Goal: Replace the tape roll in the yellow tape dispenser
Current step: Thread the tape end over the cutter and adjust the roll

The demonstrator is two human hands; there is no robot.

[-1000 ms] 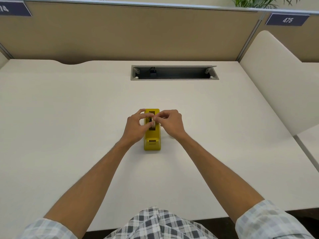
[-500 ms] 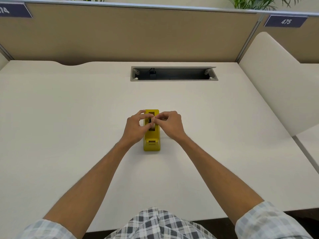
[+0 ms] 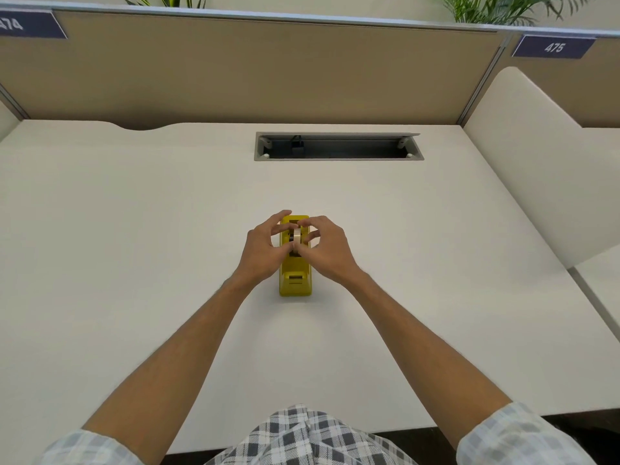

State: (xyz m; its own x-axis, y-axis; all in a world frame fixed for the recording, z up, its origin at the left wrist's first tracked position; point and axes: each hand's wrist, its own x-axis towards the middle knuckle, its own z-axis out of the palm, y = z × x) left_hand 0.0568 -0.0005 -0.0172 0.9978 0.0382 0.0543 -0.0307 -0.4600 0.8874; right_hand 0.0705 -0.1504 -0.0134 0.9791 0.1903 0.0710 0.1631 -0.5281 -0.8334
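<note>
A yellow tape dispenser (image 3: 295, 280) stands on the white desk (image 3: 134, 246), its cutter end toward me. A tape roll (image 3: 296, 235) sits edge-up in the dispenser's slot. My left hand (image 3: 263, 253) comes in from the left and my right hand (image 3: 327, 251) from the right; the fingertips and thumbs of both pinch the roll from either side. The hands hide most of the dispenser's middle.
An open cable tray (image 3: 339, 146) is set into the desk behind the dispenser. A tan partition (image 3: 268, 68) closes the back, and a white divider panel (image 3: 536, 156) stands at the right.
My fingers have spread slightly around the roll and the roll shows more between them. The dispenser has not moved.
</note>
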